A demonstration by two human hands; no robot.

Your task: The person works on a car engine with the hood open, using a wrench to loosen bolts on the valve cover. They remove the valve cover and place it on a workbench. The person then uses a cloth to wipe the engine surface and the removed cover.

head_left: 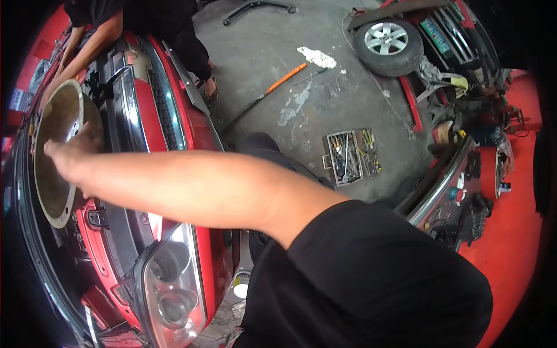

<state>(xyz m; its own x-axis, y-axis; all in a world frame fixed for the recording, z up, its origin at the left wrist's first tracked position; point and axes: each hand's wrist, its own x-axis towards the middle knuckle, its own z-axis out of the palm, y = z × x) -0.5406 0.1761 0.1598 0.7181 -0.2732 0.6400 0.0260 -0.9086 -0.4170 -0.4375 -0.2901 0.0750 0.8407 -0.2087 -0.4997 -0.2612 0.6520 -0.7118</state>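
From the lower right my right arm reaches across to the left, and my right hand [78,156] is at the near rim of a worn, shallow metal basin [58,200]. The thumb lies over the inside of the rim and the other fingers are around its outer side, partly blurred. Tilted up on its side, the basin rests over the front of a red car [139,110] whose engine bay is exposed. Below my forearm sits the car's clear headlight [174,284]. My left hand is out of view.
Another person's forearm [96,49] reaches into the car beyond the basin. On the grey floor lie an orange-handled bar [285,79], a white rag [317,57] and a toolbox [345,156] with tools. A wheel [389,46] and car parts stand at the right.
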